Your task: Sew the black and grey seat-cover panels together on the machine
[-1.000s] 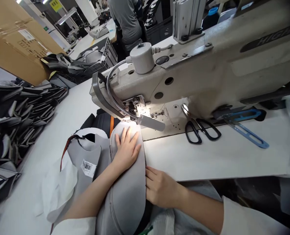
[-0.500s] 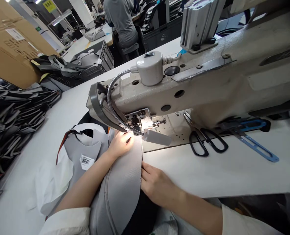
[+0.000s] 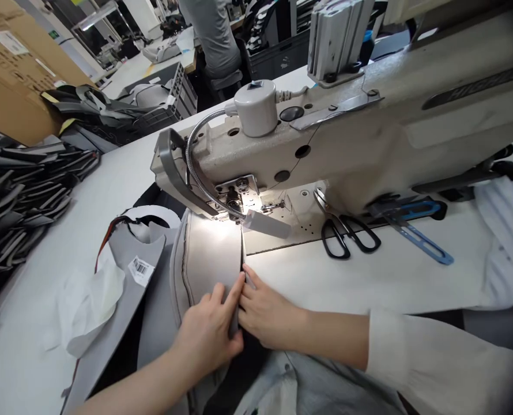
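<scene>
A grey padded fabric piece (image 3: pixel 211 256) with a piped seam along its left side runs from my lap up under the lit needle area of a sewing machine (image 3: pixel 239 155). My left hand (image 3: pixel 204 328) pinches this piece at its right edge, index finger stretched along the edge and thumb lower down. Close beside it, my right hand (image 3: pixel 271 311) grips the same edge from the right, fingertips pressed together. What lies under the fingers is hidden. To the left is a grey panel with a white barcode label (image 3: pixel 141 270).
Scissors (image 3: pixel 347 227) and a blue-handled tool (image 3: pixel 421 233) lie right of the needle. Stacked dark fabric pieces (image 3: pixel 18 225) fill the left side. Behind stand a cardboard box (image 3: pixel 23 75), a grey crate (image 3: pixel 170 104) and a seated person (image 3: pixel 213 37). White cloth (image 3: pixel 507 236) lies far right.
My left hand has come back from the needle area to the fabric's right edge, beside my right hand. My right hand has shifted slightly up and left. The view has turned a little.
</scene>
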The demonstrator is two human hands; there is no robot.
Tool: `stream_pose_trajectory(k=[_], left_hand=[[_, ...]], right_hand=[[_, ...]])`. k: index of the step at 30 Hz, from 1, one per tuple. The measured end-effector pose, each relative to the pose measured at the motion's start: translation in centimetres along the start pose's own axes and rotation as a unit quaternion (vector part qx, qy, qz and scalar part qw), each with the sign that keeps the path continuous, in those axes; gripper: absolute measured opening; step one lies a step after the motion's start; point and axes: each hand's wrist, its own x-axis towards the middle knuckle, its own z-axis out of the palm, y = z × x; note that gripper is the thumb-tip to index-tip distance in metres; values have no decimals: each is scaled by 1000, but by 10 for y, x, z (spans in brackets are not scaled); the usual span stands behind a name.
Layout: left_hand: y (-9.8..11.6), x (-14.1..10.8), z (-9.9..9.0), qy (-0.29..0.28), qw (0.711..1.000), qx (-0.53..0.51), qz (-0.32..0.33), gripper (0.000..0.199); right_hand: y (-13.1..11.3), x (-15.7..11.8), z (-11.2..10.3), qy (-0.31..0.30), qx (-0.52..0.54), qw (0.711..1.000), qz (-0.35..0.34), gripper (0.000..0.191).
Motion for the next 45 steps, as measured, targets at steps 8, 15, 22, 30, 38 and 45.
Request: stream_pose_trajectory(k=[8, 15, 22, 30, 38, 45], left_hand=[[-74, 22, -59, -39, 970, -209, 117, 75], [-51, 22, -68, -154, 905, -396, 25, 79], [-26, 22, -14, -99, 874, -476, 12, 82], [-6, 32, -14, -52, 950, -307, 2, 66], [-26, 57, -23, -40, 943, -326, 61, 63], [-48, 83, -35, -51, 938, -336, 72, 60]], right_hand=[[13, 39, -28, 231, -24, 970, -76, 21], [22, 14, -40, 159, 1, 987, -35, 21], [16, -16, -2, 94, 5, 996, 0, 25], [10, -7, 7, 164, -57, 985, -2, 19], [22, 0, 4, 159, -51, 985, 39, 23], [38, 17, 10, 148, -63, 984, 75, 22]])
